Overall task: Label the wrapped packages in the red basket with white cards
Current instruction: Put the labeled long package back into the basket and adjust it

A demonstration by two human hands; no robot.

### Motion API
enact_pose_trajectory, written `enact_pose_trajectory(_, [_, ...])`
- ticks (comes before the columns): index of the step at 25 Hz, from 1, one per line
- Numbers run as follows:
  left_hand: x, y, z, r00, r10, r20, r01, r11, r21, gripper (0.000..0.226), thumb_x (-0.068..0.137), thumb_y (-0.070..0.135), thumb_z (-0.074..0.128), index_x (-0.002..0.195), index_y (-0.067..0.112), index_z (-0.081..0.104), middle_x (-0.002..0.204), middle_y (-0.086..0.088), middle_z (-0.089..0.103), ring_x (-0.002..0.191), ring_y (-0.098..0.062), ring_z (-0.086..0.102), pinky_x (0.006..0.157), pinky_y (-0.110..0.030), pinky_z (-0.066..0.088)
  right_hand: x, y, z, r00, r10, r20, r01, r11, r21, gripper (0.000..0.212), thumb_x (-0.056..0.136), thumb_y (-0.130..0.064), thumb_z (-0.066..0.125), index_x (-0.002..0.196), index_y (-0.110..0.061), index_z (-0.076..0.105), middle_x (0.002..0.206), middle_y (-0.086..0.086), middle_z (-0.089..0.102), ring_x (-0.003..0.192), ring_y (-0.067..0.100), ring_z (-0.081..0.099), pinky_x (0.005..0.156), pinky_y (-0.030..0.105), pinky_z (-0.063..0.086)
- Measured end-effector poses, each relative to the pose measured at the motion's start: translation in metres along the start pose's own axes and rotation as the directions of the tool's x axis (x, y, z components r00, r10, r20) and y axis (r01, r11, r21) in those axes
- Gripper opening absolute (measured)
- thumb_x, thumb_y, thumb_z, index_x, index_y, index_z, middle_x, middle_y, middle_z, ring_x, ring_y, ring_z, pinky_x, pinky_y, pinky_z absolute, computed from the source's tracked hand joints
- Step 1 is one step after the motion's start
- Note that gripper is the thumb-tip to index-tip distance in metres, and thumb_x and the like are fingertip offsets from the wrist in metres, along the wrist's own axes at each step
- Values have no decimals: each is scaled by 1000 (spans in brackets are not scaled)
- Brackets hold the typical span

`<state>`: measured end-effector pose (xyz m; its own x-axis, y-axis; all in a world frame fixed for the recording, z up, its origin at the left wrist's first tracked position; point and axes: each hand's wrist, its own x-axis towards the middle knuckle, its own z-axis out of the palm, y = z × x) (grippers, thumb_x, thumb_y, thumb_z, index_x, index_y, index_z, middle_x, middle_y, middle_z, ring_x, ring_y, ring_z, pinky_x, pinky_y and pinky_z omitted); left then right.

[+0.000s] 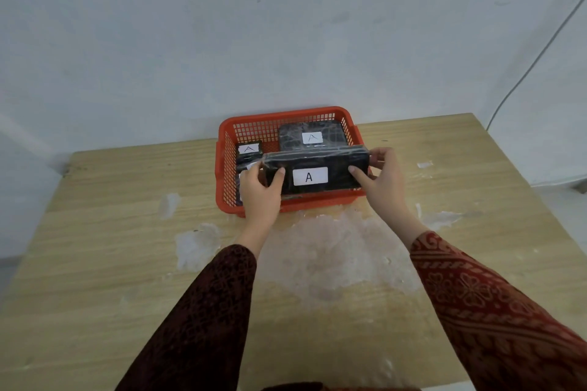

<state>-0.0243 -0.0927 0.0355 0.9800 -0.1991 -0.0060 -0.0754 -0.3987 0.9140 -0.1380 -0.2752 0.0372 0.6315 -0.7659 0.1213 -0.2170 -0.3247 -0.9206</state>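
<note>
A red mesh basket [282,116] stands on the wooden table against the wall. I hold a long black wrapped package [336,165] tilted over the basket's front part, with a white card [310,176] marked "A" on its face. My left hand [259,190] grips its left end and my right hand [382,176] its right end. Behind it lies a larger black package [295,144] with an "A" card [312,137]. A small black package [249,149] at the left also bears an "A" card. Another package under my left hand is mostly hidden.
The table [111,263] has pale worn patches [333,257] in front of the basket. A grey wall rises right behind the basket. A thin cable [536,60] runs down the wall at the right. The table's right edge lies near the cable.
</note>
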Motion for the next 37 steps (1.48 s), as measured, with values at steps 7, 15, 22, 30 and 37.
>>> enact_pose_trajectory(7, [41,-24,21,987,-86,133,86,996,10,44,91,11,58,128,14,35,117,-14,62,87,-15,62,72,-27,53,29,20,32,980,33,195,3,983,-181,47,86,-10,64,126,-8,40,124,6,55,112,17,54,96,38,51])
enact_pose_trajectory(15, [59,-49,36,953,-83,291,-9,953,302,61,90,12,55,146,10,29,143,-14,44,129,-29,43,106,-40,40,33,36,50,920,167,355,117,748,-654,62,92,-26,55,145,-6,29,145,20,39,131,36,38,107,45,36])
enact_pose_trajectory(22, [70,-49,37,878,-73,474,-188,857,480,79,88,17,60,151,6,14,110,-14,55,96,-22,54,73,-25,42,45,32,54,861,273,429,141,681,-719,45,93,-35,50,127,-5,51,141,23,37,118,38,49,98,43,43])
enact_pose_trajectory(30, [80,-55,18,854,-111,509,-51,955,293,35,91,6,49,123,16,57,99,-12,67,56,-1,57,43,-10,40,45,29,58,827,346,443,167,602,-781,60,97,-48,33,140,-7,40,154,27,18,136,44,25,110,48,30])
enact_pose_trajectory(37, [79,-59,17,837,-19,547,-162,946,280,42,91,6,49,130,20,57,91,-5,65,70,-12,60,50,-8,44,38,32,59,877,237,417,213,587,-781,57,98,-47,28,134,-8,48,148,26,30,131,43,30,106,47,34])
